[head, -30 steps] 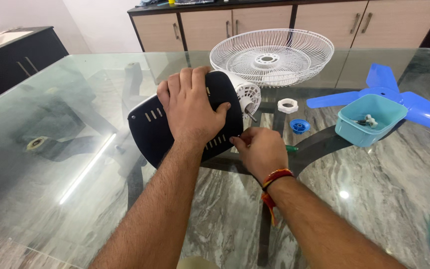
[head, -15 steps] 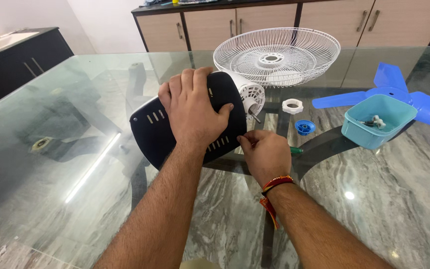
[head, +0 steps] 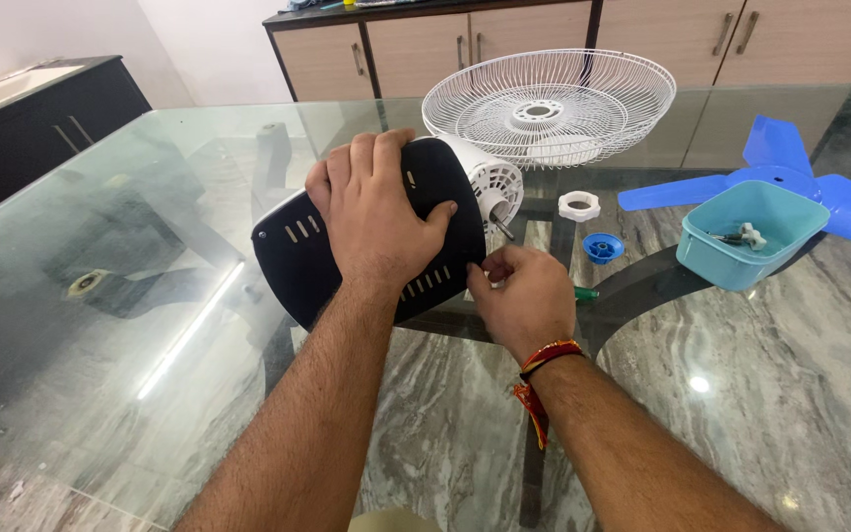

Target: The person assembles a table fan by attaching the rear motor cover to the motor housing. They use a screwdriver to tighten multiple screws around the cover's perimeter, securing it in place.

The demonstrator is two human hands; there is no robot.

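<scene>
Head view: your hands on the fan motor housing (head: 293, 258), lying on the glass table (head: 100, 325).
L hand (head: 376, 212) clamps its black cover; R hand (head: 522, 299) pinches at cover's edge, green-handled tool (head: 585, 293) under it.

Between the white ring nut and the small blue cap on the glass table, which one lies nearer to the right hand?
The small blue cap: it lies just beyond the right hand, while the white ring nut sits farther back.
</scene>
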